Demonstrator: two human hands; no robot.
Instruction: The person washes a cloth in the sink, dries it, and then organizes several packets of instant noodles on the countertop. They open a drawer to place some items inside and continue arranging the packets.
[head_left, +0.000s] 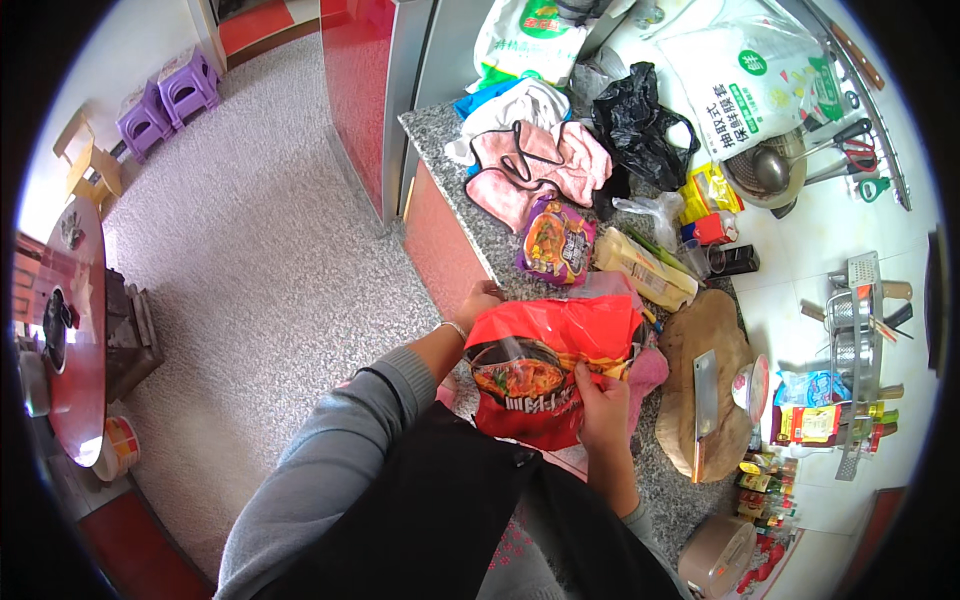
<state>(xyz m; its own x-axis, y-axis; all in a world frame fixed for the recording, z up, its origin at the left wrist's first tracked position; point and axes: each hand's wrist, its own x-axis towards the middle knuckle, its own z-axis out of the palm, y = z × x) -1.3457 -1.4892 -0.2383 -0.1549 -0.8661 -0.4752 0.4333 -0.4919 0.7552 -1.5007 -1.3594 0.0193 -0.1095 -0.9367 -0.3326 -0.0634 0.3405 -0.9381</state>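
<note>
A large red plastic food package (555, 356), printed with a picture of a noodle dish and writing, is held up in front of my body by the counter's edge. At its upper left edge is my left hand (478, 304), gripping it with the fingers partly hidden. My right hand (604, 401) pinches the right side, thumb on the front face. Beyond the package lies a purple instant-noodle packet (556, 241), close to a long cream-coloured packet (646, 268). Part of a pink cloth (646, 379) shows behind the package, beside my right hand.
Right of my hands, a cleaver (705, 397) rests on a round wooden chopping board (675, 337), near a bowl (750, 390). Pink towels (540, 161) and a black plastic bag (645, 127) lie farther along the granite counter (442, 146). A rice cooker (718, 555) stands lower right.
</note>
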